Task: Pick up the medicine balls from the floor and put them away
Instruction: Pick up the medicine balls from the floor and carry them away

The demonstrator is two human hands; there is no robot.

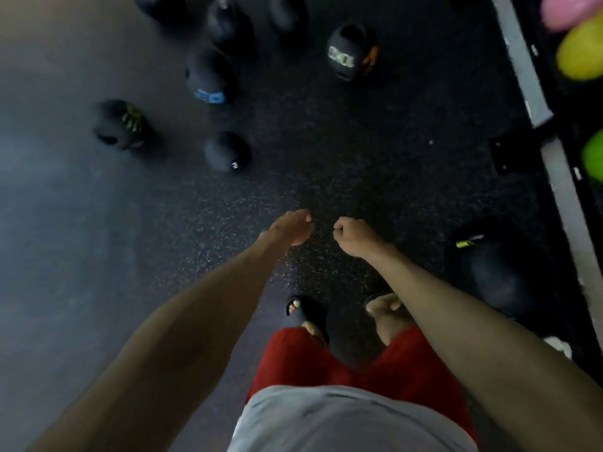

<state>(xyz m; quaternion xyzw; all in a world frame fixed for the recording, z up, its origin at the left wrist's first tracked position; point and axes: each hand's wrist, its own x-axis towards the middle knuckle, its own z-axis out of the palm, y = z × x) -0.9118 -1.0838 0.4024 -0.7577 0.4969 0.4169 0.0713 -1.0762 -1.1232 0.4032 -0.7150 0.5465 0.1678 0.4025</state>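
Observation:
Several black medicine balls lie on the dark speckled floor ahead. One with a small white mark (227,152) is nearest, one with green print (122,123) lies to its left, one with a blue label (210,78) behind it, and one with white and orange print (350,52) further back right. A large black ball with a yellow tag (489,272) rests at my right, close to the rack. My left hand (292,228) and right hand (354,236) hang side by side above bare floor, fingers curled shut, holding nothing. The picture is blurred.
A grey metal rack frame (522,66) runs along the right edge, with pink (567,11), yellow (582,53) and green (594,156) balls on it. My feet in black sandals (306,311) stand just below the hands. Bare floor spreads to the left.

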